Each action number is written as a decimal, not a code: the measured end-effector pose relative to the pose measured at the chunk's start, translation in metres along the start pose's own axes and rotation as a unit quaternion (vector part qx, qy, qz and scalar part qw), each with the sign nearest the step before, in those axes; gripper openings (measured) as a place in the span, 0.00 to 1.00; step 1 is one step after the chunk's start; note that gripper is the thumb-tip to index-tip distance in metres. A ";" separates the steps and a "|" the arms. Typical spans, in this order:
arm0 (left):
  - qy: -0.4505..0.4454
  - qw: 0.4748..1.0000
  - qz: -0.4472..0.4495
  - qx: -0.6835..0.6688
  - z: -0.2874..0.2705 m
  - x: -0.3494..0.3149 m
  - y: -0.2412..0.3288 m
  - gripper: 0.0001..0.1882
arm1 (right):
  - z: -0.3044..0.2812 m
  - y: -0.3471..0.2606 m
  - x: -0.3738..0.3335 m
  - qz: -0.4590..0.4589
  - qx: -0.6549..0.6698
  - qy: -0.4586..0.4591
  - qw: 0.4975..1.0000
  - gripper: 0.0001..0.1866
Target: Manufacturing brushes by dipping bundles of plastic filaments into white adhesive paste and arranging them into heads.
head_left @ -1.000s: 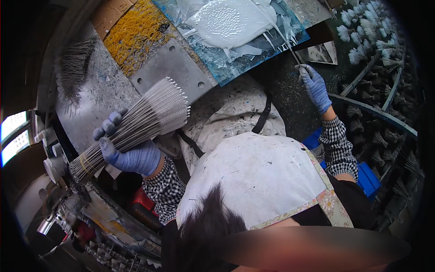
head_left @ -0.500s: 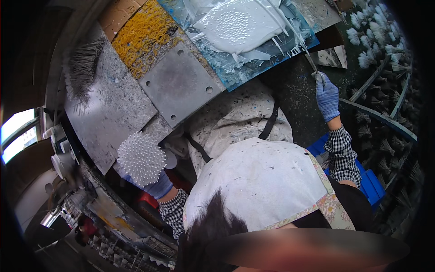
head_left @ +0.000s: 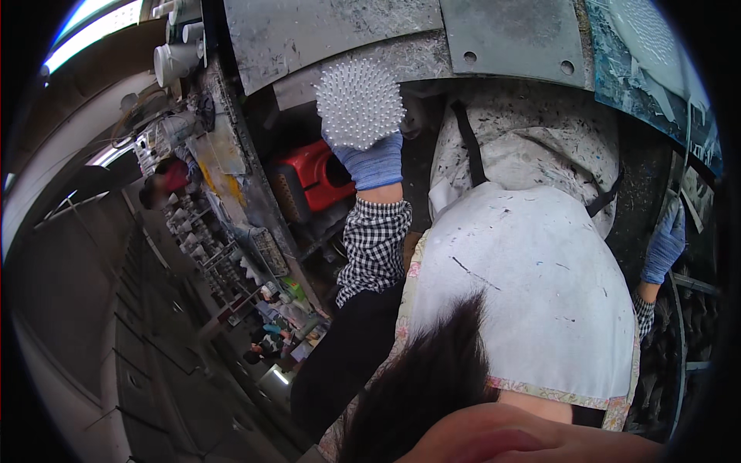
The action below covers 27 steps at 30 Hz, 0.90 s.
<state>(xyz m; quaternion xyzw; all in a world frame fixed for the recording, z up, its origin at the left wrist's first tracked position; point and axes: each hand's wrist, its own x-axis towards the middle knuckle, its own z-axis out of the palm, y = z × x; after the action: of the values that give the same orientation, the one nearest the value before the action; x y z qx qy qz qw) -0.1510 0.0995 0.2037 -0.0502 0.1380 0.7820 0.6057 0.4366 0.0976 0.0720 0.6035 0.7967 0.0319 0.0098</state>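
In my blue-gloved left hand (head_left: pixel 369 162) is a round grey-white piece (head_left: pixel 360 104) studded with many small white bead-like tips. It faces up in front of the bench's near edge and covers most of my fingers. Far to the right, my blue-gloved right hand (head_left: pixel 665 241) is closed on a thin spatula-like tool (head_left: pixel 685 158), which points up toward the blue board (head_left: pixel 622 81). White paste (head_left: pixel 644 31) with a dimpled patch lies on that board, partly cut off by the picture's rim.
Grey metal plates (head_left: pixel 515 35) lie on the bench. Under it stands a red plastic object (head_left: pixel 315 174). White cups (head_left: pixel 176 63) are at the far left. A metal rack (head_left: pixel 683 339) with dark brush-like bundles stands at the right. People (head_left: pixel 270 343) are in the left background.
The view has swung left, so the bench and paste board now sit farther right. My left hand still holds the studded piece, and my right hand still holds the tool by the board.
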 end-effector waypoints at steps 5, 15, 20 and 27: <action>0.081 0.979 0.071 0.174 -0.009 0.000 -0.004 0.23 | -0.020 -0.038 0.011 0.225 0.356 0.012 0.907 0.16; 0.174 0.939 0.137 0.264 0.005 0.017 -0.017 0.25 | -0.018 -0.032 0.003 0.233 0.346 0.057 0.907 0.17; 0.152 0.909 0.135 0.363 0.041 0.016 -0.039 0.28 | -0.043 -0.036 0.013 0.249 0.281 0.027 0.927 0.15; 0.072 0.751 0.369 0.544 0.074 0.026 -0.074 0.28 | -0.086 -0.093 0.040 0.271 0.413 0.005 0.869 0.12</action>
<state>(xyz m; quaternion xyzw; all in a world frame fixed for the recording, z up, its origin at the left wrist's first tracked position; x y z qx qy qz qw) -0.0804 0.1614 0.2562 0.2857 0.5910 0.7316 0.1839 0.3318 0.1077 0.1527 0.7444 0.5424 -0.2959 -0.2531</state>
